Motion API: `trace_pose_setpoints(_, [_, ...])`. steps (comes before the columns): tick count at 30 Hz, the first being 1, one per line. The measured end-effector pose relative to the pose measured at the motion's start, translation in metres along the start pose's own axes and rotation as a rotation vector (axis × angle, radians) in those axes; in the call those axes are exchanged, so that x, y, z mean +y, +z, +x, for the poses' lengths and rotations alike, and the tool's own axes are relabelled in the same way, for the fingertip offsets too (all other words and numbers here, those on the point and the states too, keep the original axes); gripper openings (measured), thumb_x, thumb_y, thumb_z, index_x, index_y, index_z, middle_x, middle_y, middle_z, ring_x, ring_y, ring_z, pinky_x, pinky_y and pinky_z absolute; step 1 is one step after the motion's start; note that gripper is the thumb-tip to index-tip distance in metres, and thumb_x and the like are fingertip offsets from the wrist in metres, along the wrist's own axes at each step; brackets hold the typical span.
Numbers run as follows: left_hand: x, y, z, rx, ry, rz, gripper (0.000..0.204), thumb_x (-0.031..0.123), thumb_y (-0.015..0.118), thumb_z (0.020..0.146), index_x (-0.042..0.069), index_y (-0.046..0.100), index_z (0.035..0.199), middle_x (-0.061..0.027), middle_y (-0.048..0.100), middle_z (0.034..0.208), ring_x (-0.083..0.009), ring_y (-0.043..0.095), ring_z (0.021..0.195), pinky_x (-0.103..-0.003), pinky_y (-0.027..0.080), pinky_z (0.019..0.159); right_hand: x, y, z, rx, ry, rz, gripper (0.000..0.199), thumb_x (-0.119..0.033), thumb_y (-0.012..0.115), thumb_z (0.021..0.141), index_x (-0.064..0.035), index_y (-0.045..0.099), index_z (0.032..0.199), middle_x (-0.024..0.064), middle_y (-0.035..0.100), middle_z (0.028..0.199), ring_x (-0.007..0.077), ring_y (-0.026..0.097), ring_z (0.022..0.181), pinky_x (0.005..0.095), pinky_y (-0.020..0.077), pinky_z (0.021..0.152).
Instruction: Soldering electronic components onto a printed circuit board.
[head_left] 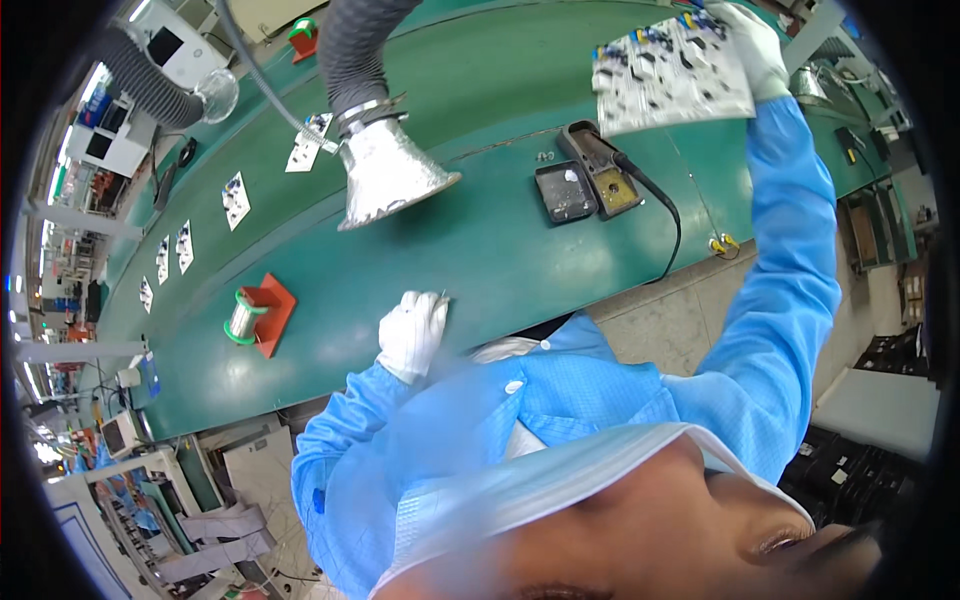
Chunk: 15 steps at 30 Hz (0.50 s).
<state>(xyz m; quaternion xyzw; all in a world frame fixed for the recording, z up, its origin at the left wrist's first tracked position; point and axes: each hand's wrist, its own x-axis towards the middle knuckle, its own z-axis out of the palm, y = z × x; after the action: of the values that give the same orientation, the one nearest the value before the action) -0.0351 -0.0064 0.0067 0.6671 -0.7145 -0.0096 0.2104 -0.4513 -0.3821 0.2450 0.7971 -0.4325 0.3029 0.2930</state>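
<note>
My right hand (757,50), in a white glove, reaches out to the far right. Its fingers close over the upper right edge of a group of white circuit boards (672,85) with blue, yellow and black parts; the fingertips are partly hidden among those parts. Near the table's front edge, my left hand (410,335), also gloved, rests with its fingers curled. A thin tip shows at those fingers, too small to name. To the left of that hand, a solder wire spool (243,318) with green rims sits on a red-orange stand (280,312).
A metal fume hood (392,172) hangs on a grey hose over the green table (480,270). A soldering iron holder (607,178) and a small black tray (565,192) lie by the boards. Several small circuit boards (236,201) form a row at the left.
</note>
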Motion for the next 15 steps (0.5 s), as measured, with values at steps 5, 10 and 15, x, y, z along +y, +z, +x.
trace_pose_setpoints(5, [-0.004, 0.0, -0.01, 0.096, 0.032, -0.079, 0.012, 0.021, 0.065, 0.089, 0.014, 0.067, 0.098, -0.0093, 0.065, 0.092, -0.0306, 0.065, 0.075, -0.039, 0.052, 0.063, -0.103, -0.119, -0.017, 0.016, -0.522, 0.412, 0.011, -0.004, 0.06, 0.081, -0.0021, 0.064, 0.092, 0.0109, 0.066, 0.09, 0.0225, 0.063, 0.075, 0.0318, 0.0509, 0.071])
trace_pose_setpoints(10, [-0.008, -0.017, -0.028, 0.212, 0.013, -0.188, 0.012, 0.017, 0.066, 0.089, 0.015, 0.069, 0.101, -0.0094, 0.065, 0.095, -0.0287, 0.067, 0.08, -0.037, 0.054, 0.068, -0.263, -0.138, -0.048, -0.507, 0.252, 0.87, 0.022, -0.017, 0.063, 0.078, -0.0007, 0.069, 0.091, 0.0155, 0.069, 0.088, 0.0258, 0.067, 0.08, 0.037, 0.0529, 0.073])
trace_pose_setpoints(15, [-0.046, -0.038, -0.075, 0.423, -0.059, -0.199, 0.01, 0.012, 0.065, 0.089, 0.009, 0.071, 0.097, -0.01, 0.067, 0.097, -0.0274, 0.065, 0.089, -0.035, 0.053, 0.08, -0.431, -0.129, -0.079, -0.679, -0.27, 0.509, 0.021, -0.019, 0.06, 0.074, -0.0049, 0.073, 0.083, 0.0184, 0.07, 0.082, 0.0327, 0.07, 0.08, 0.0418, 0.0559, 0.072])
